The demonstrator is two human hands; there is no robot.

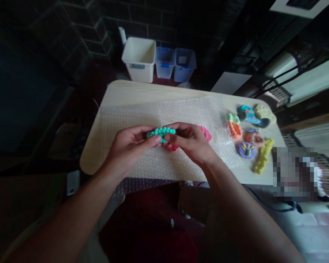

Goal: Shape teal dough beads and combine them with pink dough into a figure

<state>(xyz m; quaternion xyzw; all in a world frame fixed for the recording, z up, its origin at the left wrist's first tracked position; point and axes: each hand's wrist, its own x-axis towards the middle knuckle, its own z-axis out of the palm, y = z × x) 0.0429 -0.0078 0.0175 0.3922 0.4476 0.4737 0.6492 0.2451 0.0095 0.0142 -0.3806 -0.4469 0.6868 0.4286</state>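
Between both hands is a turquoise bumpy piece (164, 130) that looks like foam-bead clay. My left hand (133, 143) grips its left end with thumb and fingers. At its right side, my right hand (190, 140) pinches it, thumb pressed on the near face. Under and behind my right hand, a pink-red bumpy piece shows in two parts, one pink part (205, 134) beyond the knuckles and one red part (171, 147) below the turquoise piece. Whether these parts join is hidden by my right hand. Bubble wrap (142, 164) lies beneath.
To the right on the wooden table (117, 93) lie a yellow bumpy strip (264, 155), a purple disc (246, 150), an orange and green piece (234, 128), a brownish ring-like piece (254, 138) and a blue-grey piece (250, 117). Bins, including a white bin (141, 71), stand beyond the far edge.
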